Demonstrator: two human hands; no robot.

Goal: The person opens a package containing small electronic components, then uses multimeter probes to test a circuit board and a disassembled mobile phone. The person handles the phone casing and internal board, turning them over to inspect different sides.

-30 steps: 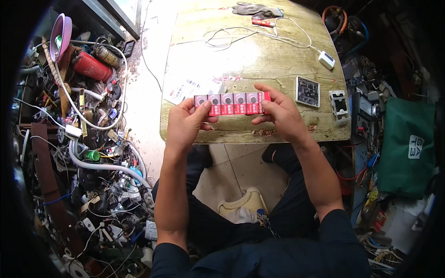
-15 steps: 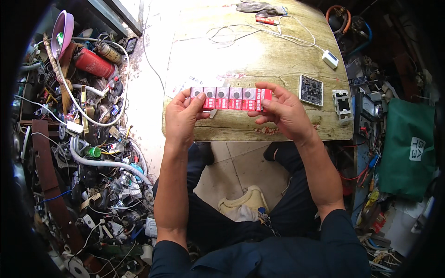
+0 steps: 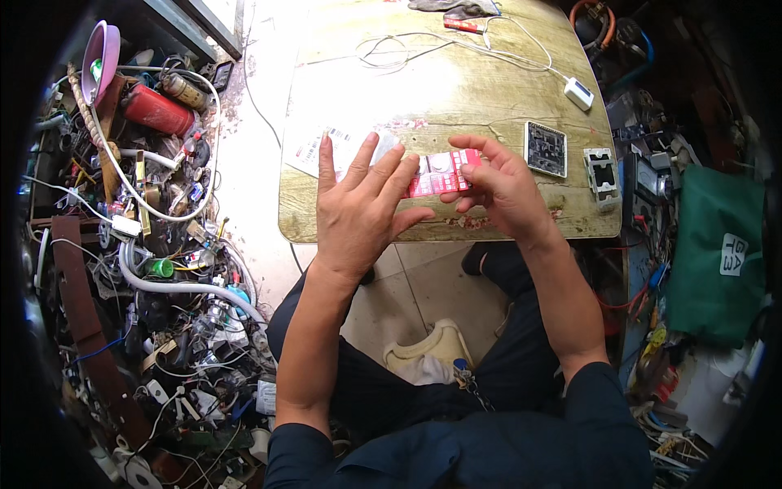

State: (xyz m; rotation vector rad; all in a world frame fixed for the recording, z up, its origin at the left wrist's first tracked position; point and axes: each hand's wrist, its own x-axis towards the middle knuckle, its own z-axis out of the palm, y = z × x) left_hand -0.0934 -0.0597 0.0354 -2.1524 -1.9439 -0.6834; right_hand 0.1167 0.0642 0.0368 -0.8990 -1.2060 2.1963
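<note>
My right hand [image 3: 511, 194] pinches the right end of a red and white strip of button cell batteries [image 3: 441, 163] between thumb and fingers, above the near part of the wooden table. My left hand [image 3: 355, 218] is open, its fingers spread and palm down, and it hides the strip's left part. Whether its fingers touch the strip, I cannot tell. One round cell shows in its blister pocket between the two hands. Beyond the left fingers lies a clear packet or sheet with a printed label [image 3: 306, 153], partly covered.
On the table [image 3: 489, 90] are a white cable with a small white box [image 3: 578, 94], a grey glove [image 3: 456, 6], a red pack [image 3: 463, 25], a dark panel with white frame [image 3: 545, 150] and a white bracket [image 3: 603, 181]. Clutter fills the left; a green bag [image 3: 713, 253] lies right.
My left hand has let go of the strip's left end, opened, and spread over it. My right hand still holds the other end. The view has shifted slightly.
</note>
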